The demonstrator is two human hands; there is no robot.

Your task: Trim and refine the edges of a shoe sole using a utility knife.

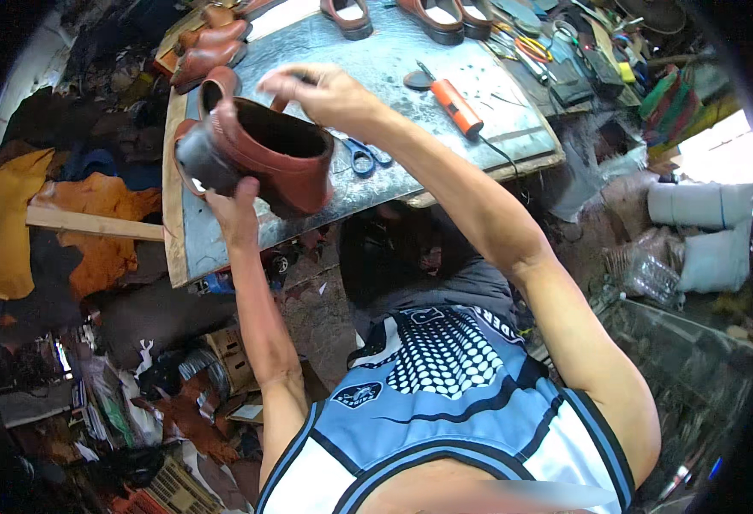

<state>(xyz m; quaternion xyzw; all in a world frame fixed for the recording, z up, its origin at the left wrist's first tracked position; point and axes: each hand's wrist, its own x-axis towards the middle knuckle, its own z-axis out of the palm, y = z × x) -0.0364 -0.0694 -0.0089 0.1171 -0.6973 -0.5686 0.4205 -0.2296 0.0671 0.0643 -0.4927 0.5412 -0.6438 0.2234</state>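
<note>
My left hand (233,210) grips a reddish-brown leather ankle boot (269,154) from below, holding it up over the front left of the metal-topped workbench (411,60). The boot's opening faces up and its dark sole end points left. My right hand (321,90) is raised just above and behind the boot, fingers pinched on the boot's back pull strap. Blue-handled scissors (361,158) lie on the bench right beside the boot.
An orange-handled tool (455,104) with a cord lies mid-bench. Brown shoes (209,47) stand at the bench's far left edge, more shoes (432,15) along the back. Tools crowd the far right (565,51). Leather scraps (94,214) pile up left; white sacks (711,231) right.
</note>
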